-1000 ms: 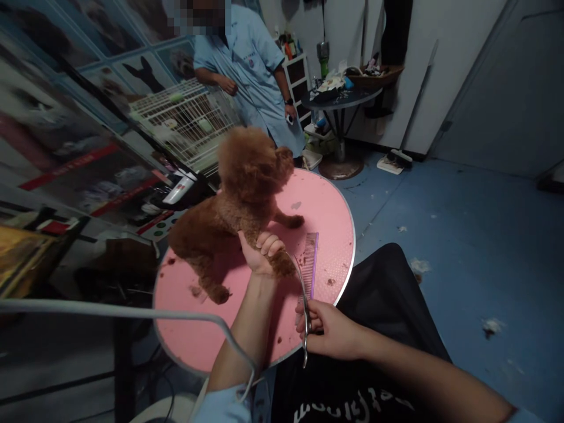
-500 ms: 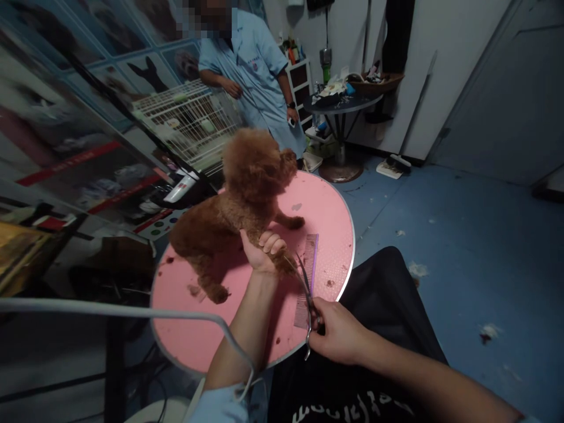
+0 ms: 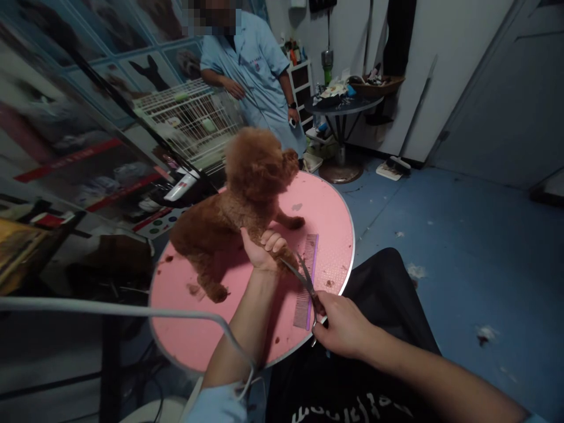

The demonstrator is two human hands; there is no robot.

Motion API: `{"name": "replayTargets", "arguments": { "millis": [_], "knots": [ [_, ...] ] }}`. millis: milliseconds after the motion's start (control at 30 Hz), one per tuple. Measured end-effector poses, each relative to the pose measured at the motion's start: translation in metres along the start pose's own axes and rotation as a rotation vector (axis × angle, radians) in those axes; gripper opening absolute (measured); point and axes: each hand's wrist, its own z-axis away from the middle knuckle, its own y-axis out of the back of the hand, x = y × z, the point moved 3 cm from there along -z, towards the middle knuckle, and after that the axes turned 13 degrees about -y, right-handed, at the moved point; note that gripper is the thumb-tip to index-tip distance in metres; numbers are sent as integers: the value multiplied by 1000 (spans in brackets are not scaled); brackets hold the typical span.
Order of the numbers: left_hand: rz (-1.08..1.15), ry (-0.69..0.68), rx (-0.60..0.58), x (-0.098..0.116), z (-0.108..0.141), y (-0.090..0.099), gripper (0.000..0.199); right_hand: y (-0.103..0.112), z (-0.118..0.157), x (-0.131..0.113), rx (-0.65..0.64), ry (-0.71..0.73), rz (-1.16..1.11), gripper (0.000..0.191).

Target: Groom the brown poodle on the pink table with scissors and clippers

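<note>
Dim, cool light is spread over the room, with deep gloom gathered at 8 o'clock. The pink tabletop [image 3: 328,202] is lit more brightly, soft shadows cast across it and a faint sheen caught at its 3 o'clock. The posters [image 3: 106,29] at 10 o'clock are stretched and blurred

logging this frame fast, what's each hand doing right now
left hand: closed around the dog's front leg
right hand: holding scissors, blades apart
</note>
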Motion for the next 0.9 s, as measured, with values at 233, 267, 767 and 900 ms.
{"name": "replayTargets", "arguments": {
  "millis": [233,267,767,900],
  "knots": [
    [-139,-3,136,-3,-2,-5,62,8,-1,3,91,-46,276,38],
    [-149,-22,150,-4,-3,-6,61,9,-1,4,120,-52,322,42],
    [-195,-87,177,-9,-3,-15,60,12,-1,8,200,-65,522,55],
    [-176,-94,163,-8,-4,-15,61,12,-1,7,154,-86,512,59]
  ]
}}
